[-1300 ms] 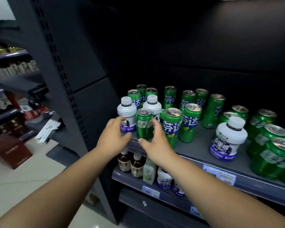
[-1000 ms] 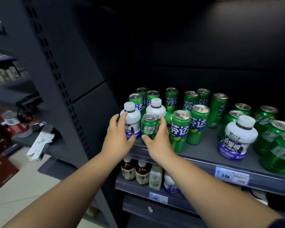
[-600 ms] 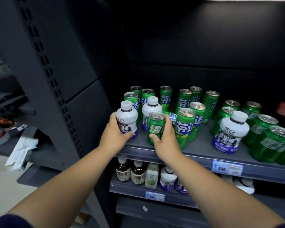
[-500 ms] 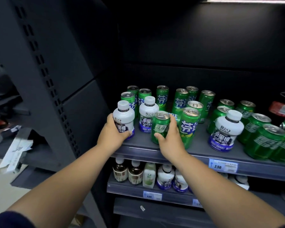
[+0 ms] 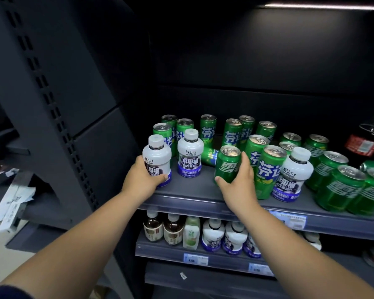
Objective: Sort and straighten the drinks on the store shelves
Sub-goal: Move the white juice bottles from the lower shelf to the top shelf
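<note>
My left hand [image 5: 143, 179] grips a white juice bottle [image 5: 158, 155] with a purple label at the front left of the dark shelf [image 5: 188, 196]. My right hand [image 5: 239, 183] grips a short green can [image 5: 227, 162] near the shelf front, tilted a little. A second white bottle [image 5: 190, 155] stands between the two. A third white bottle [image 5: 293, 174] stands to the right, among tall green cans [image 5: 269, 170]. One green can [image 5: 209, 156] lies on its side behind the held can.
Short green cans [image 5: 341, 187] crowd the shelf's right end, with a dark cola bottle [image 5: 367, 137] beyond. The lower shelf [image 5: 160, 254] carries brown tea bottles, a pale green carton and more white bottles. A perforated upright [image 5: 58, 117] stands at the left.
My right hand has carried the short green can to the right, away from the white bottles. My left hand has closed round the left white bottle. The view shifted right.
</note>
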Motion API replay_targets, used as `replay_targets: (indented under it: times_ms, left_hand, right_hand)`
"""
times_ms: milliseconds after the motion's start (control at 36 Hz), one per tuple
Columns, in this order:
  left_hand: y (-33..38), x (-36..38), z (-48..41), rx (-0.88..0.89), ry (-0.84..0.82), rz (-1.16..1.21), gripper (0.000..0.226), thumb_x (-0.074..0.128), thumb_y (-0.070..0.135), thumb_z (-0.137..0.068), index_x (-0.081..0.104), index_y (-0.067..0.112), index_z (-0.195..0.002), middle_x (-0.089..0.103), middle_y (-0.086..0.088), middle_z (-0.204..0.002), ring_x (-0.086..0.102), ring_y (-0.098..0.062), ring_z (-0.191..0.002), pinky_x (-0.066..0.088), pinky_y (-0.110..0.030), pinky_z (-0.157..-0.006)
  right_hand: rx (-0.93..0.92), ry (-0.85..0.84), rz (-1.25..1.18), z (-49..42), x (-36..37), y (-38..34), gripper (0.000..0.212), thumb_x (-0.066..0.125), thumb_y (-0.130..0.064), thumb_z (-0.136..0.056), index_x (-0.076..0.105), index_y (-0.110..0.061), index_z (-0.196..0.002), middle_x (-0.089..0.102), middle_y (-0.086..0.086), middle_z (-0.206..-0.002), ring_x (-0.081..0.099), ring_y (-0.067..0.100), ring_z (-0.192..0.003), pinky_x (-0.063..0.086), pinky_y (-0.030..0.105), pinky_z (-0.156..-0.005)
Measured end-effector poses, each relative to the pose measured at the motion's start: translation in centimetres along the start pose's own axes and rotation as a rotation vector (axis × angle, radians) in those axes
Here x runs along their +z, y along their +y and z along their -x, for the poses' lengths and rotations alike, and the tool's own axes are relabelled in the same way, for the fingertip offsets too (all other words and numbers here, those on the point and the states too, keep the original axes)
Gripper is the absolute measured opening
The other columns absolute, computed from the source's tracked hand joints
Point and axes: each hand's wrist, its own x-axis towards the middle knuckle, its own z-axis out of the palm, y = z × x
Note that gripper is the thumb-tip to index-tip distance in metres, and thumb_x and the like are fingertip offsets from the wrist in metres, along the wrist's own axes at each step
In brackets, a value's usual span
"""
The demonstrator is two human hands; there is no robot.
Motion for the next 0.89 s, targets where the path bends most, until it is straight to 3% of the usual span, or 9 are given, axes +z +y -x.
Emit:
replay_targets:
  times_ms: [111, 222, 306, 444, 528, 667, 889]
  left_hand:
    - [-0.1, -0.2, 0.1, 0.015, -0.009, -0.017, 0.063, 0.087, 0.034, -0.07, 0.047, 0.022, -0.118, 0.062, 0.002, -0.118, 0.058, -0.017, -0.098, 0.045, -0.032, -0.079]
    - [-0.1, -0.2, 0.1, 0.02, 0.0, -0.036, 0.065, 0.087, 0.036, -0.069, 0.047, 0.022, -0.118, 0.062, 0.002, -0.119, 0.058, -0.017, -0.099, 0.045, -0.032, -0.079]
    - [-0.2, -0.2, 0.1, 0.029, 0.002, -0.054, 0.065, 0.087, 0.037, -0.07, 0.047, 0.021, -0.118, 0.062, 0.001, -0.12, 0.06, -0.019, -0.103, 0.046, -0.032, -0.08]
    - [-0.5, -0.2, 0.0, 0.045, -0.001, -0.078, 0.066, 0.086, 0.037, -0.072, 0.047, 0.019, -0.122, 0.061, -0.001, -0.123, 0.061, -0.021, -0.106, 0.049, -0.035, -0.083]
    - [-0.6, -0.2, -0.1, 0.05, -0.007, -0.078, 0.069, 0.085, 0.039, -0.071, 0.046, 0.02, -0.125, 0.06, 0.0, -0.124, 0.061, -0.021, -0.108, 0.051, -0.038, -0.087]
    - [-0.8, -0.4, -0.6, 0.036, -0.041, -0.027, 0.07, 0.088, 0.038, -0.068, 0.047, 0.022, -0.122, 0.06, 0.002, -0.122, 0.061, -0.019, -0.107, 0.051, -0.038, -0.088]
    - [-0.5, -0.5, -0.6, 0.036, -0.089, 0.129, 0.081, 0.087, 0.023, -0.07, 0.044, 0.023, -0.139, 0.06, 0.012, -0.117, 0.059, -0.011, -0.106, 0.044, -0.026, -0.088]
  right_hand:
    - [-0.213, 0.127, 0.115, 3.0, 1.0, -1.2, 0.073, 0.076, -0.024, -0.084, 0.038, -0.016, -0.146, 0.041, 0.006, -0.139, 0.037, 0.025, -0.13, 0.033, 0.042, -0.112]
    - [-0.338, -0.136, 0.084, 3.3, 2.7, -2.3, 0.046, 0.071, -0.021, -0.089, 0.055, -0.018, -0.131, 0.048, -0.01, -0.12, 0.047, 0.014, -0.118, 0.042, 0.04, -0.106]
    - [-0.228, -0.262, 0.021, 2.1, 4.5, -2.9, 0.055, 0.073, -0.022, -0.088, 0.048, -0.02, -0.137, 0.048, -0.005, -0.131, 0.05, 0.014, -0.121, 0.044, 0.039, -0.106]
    - [-0.064, -0.258, -0.097, -0.8, 7.1, -2.9, 0.079, 0.08, -0.02, -0.078, 0.035, -0.024, -0.143, 0.051, 0.002, -0.137, 0.054, 0.019, -0.123, 0.045, 0.039, -0.108]
    - [-0.004, -0.253, -0.149, -2.3, 8.3, -3.1, 0.074, 0.082, -0.018, -0.078, 0.037, -0.021, -0.137, 0.057, 0.002, -0.134, 0.057, 0.02, -0.121, 0.046, 0.039, -0.106]
    - [0.066, -0.206, -0.168, -4.2, 9.5, -3.6, 0.066, 0.082, -0.013, -0.081, 0.041, -0.017, -0.134, 0.059, 0.003, -0.131, 0.056, 0.02, -0.116, 0.04, 0.028, -0.095]
    - [0.025, -0.203, -0.062, -4.2, 9.4, -3.1, 0.063, 0.092, -0.03, -0.069, 0.048, -0.018, -0.113, 0.061, 0.003, -0.118, 0.061, 0.021, -0.106, 0.051, 0.041, -0.094]
